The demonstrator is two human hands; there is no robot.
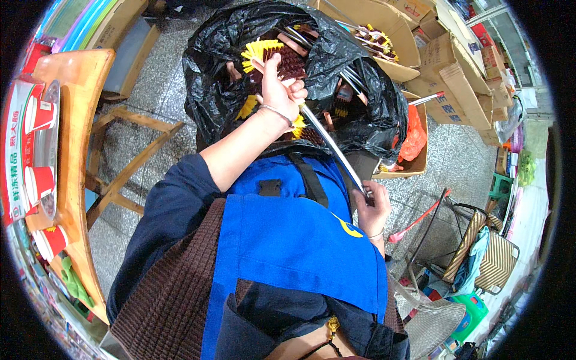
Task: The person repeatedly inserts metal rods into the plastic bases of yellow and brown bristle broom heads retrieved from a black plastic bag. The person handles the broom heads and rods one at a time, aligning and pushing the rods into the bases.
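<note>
A long-handled brush slants across the front of my body. Its head, with yellow and dark brown bristles [288, 62], points up and away. My left hand [281, 91] is closed around the brush just below the head, thumb raised along it. From there the shiny metal handle [331, 144] runs down to the right, where the fingers of my right hand [373, 210] close on its lower end. Behind and below the head gapes a large black plastic bag [204, 78], holding several more brushes with metal handles and brown and yellow bristles.
On the left, a wooden table [84, 114] bears red-and-white paper cups [41, 183]. Cardboard boxes [444, 78] stand at the far right, one with an orange plastic bag [413, 137]. A chair [480, 252] and a green stool [473, 315] are at the right.
</note>
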